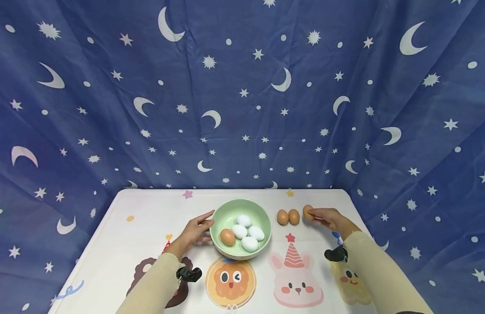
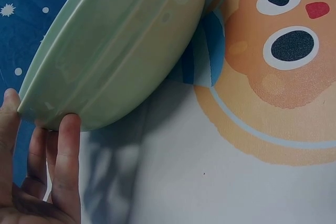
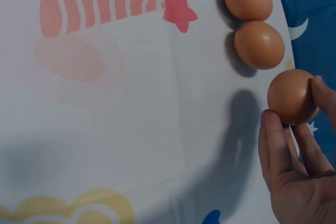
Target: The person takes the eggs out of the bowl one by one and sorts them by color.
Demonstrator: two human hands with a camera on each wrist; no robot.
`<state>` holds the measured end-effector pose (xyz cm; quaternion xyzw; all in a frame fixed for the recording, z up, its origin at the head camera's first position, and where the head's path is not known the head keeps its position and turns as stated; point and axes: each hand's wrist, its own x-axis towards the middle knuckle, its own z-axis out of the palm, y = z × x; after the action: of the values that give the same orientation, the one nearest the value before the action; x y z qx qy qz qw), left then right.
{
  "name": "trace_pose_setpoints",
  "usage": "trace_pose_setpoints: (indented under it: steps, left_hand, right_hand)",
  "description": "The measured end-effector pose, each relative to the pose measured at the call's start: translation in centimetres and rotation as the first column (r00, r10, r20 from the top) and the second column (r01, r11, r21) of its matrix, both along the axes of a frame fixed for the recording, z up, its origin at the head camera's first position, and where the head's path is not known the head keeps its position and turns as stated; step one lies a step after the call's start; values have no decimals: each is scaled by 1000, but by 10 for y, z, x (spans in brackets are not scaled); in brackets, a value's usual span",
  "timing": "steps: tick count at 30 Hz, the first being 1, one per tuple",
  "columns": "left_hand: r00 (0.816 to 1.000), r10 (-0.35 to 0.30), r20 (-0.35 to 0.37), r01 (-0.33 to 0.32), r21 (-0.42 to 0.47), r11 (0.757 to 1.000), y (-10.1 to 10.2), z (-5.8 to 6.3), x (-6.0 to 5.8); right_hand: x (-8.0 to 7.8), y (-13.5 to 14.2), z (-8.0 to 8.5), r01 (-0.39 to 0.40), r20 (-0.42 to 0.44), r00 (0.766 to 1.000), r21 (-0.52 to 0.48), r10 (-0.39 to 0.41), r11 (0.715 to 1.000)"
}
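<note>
A light green bowl (image 1: pixel 225 214) stands mid-table, holding several white eggs (image 1: pixel 249 244) and one brown egg (image 1: pixel 228 237). Against its outer left side rests my left hand (image 1: pixel 196 231), with extended fingers touching the wall just below the rim, as the bowl (image 2: pixel 105 61) seen in the left wrist view also shows. My right hand (image 1: pixel 328 217) pinches another brown egg (image 3: pixel 293 97) between thumb and fingertips, to the right of the bowl. Beside that egg, two more brown eggs (image 1: pixel 282 217) lie side by side on the table.
The white table (image 1: pixel 120 235) carries printed cartoon figures, among them a pink rabbit (image 1: pixel 298 288) in front of the eggs. A blue curtain (image 1: pixel 234 96) with moons and stars hangs behind the table and along both sides.
</note>
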<state>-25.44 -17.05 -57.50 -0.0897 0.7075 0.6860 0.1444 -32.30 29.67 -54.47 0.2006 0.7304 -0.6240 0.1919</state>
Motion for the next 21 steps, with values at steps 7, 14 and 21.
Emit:
trace_pose_setpoints:
  steps: [7,14,21]
  left_hand:
    - [1000,3,-7,-3,3,1000,-1,0,0]
    - [1000,-15,-12,15,-9,1000,-1,0,2]
    - [1000,-16,-8,16,-2,1000,0,0,1]
  right_hand:
    - [-1,-1,-12,55,20,998,12,-56,998]
    - [-1,-4,-18,52,25,998,23,-52,998]
    - [-4,-6,-26,55,18,998,78,-57,995]
